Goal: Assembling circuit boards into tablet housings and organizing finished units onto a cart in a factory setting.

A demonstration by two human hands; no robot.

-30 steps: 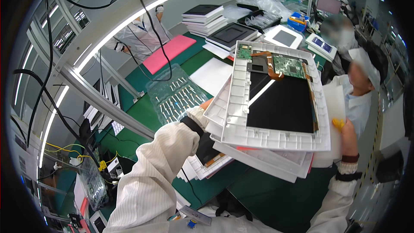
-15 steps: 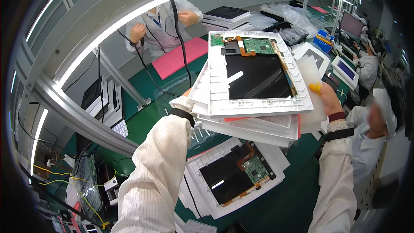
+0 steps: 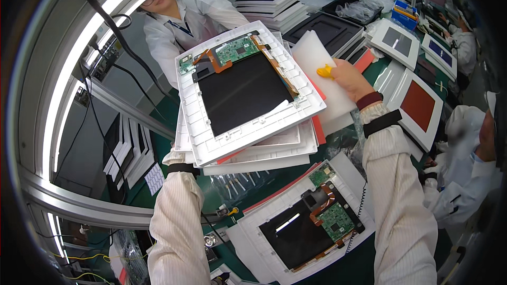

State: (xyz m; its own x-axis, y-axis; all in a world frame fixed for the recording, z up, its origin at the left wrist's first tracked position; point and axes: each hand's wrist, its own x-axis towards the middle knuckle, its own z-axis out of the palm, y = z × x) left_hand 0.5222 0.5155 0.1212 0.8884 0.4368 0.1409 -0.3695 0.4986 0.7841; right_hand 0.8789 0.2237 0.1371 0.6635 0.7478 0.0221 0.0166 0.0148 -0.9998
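Note:
Both my hands carry a stack of white-framed display panels [image 3: 253, 119] above the table. The top panel lies back side up, its black screen back, green circuit boards and orange flat cables exposed. Pink-red sheets and more white frames show beneath it. My left hand [image 3: 173, 153] is at the stack's near left side, its fingers hidden by the frames. With a yellow finger cot on one finger, my right hand [image 3: 351, 80] grips the right side, closed on a white foam sheet [image 3: 311, 68] that sticks out there. Below, another open panel [image 3: 311, 227] lies on white sheets.
Across the table a person in a white coat [image 3: 185, 21] stands close behind the stack. Black trays [image 3: 322, 31], framed screens [image 3: 417, 108] and a blue bin [image 3: 404, 15] fill the right. A metal frame post [image 3: 79, 200] and hanging cables [image 3: 113, 37] border the left.
The carried stack has shifted left and is turned, its right side now higher. The view has swung too, and the person across now leans closer, hands out of sight behind the stack.

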